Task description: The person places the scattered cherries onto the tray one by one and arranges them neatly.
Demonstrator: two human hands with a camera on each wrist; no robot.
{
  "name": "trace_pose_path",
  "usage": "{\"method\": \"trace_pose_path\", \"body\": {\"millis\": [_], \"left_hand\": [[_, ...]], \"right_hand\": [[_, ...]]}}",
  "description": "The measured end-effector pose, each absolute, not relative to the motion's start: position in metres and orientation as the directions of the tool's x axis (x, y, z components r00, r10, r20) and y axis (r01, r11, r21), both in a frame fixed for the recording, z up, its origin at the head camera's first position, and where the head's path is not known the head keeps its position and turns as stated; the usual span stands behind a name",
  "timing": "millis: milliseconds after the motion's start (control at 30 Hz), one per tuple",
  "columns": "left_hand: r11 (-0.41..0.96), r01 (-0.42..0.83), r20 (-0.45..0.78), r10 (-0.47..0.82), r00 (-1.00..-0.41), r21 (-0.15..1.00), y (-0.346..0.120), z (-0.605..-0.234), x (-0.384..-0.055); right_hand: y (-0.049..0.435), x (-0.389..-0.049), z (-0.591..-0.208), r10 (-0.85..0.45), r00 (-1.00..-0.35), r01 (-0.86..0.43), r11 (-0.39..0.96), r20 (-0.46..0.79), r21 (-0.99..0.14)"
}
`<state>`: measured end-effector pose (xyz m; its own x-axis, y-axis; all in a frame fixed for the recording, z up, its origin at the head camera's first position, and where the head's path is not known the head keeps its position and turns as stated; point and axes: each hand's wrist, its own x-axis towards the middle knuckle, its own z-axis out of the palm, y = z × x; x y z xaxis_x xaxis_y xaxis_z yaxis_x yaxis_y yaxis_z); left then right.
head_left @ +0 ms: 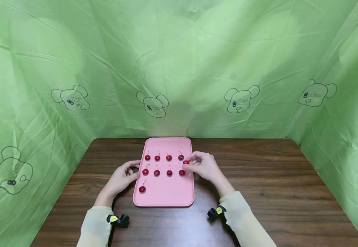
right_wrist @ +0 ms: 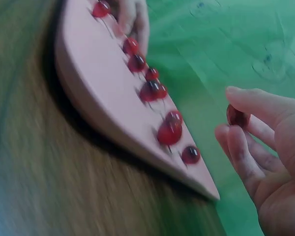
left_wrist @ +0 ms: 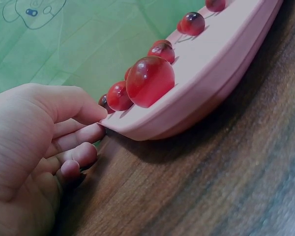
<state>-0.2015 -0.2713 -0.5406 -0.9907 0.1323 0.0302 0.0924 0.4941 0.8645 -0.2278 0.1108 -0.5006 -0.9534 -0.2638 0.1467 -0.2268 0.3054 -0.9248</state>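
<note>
A pink tray point(head_left: 163, 197) lies on the table with several red cherries on it, most with thin stems. They stand in two rows across it, and a single cherry point(head_left: 142, 189) sits apart near the lower left. My left hand point(head_left: 121, 178) pinches the tray's left rim between thumb and fingers, as the left wrist view also shows. Over the tray's right edge, my right hand point(head_left: 204, 166) pinches another cherry point(right_wrist: 238, 117) between thumb and fingertips. In the right wrist view that cherry is held off the tray; its stem cannot be made out.
The tray rests on a dark brown wooden table point(head_left: 274, 185). Green cloth point(head_left: 194, 68) printed with bear faces hangs around the table's back and sides. A small black camera is strapped on each wrist, over pale sleeves.
</note>
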Motion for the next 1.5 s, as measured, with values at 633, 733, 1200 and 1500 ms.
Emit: {"method": "trace_pose_path", "body": {"millis": [633,733,1200,1500], "left_hand": [[0.48,0.097,0.034,0.137,-0.99,0.872,-0.271,-0.542,-0.203],[0.47,0.093,0.034,0.133,-0.991,0.878,-0.271,-0.541,-0.203],[0.468,0.097,0.04,0.129,-0.991,0.879,-0.27,-0.541,-0.202],[0.477,0.093,0.037,0.124,-0.992,0.874,-0.27,-0.54,-0.202]], "right_hand": [[0.035,-0.178,-0.499,-0.331,-0.934,-0.271,0.415,0.134,-0.869],[0.027,-0.174,-0.504,-0.348,-0.93,-0.267,0.428,0.115,-0.864],[0.006,-0.169,-0.516,-0.384,-0.919,-0.269,0.444,0.089,-0.855],[0.004,-0.173,-0.526,-0.385,-0.92,-0.263,0.479,0.069,-0.838]]}}
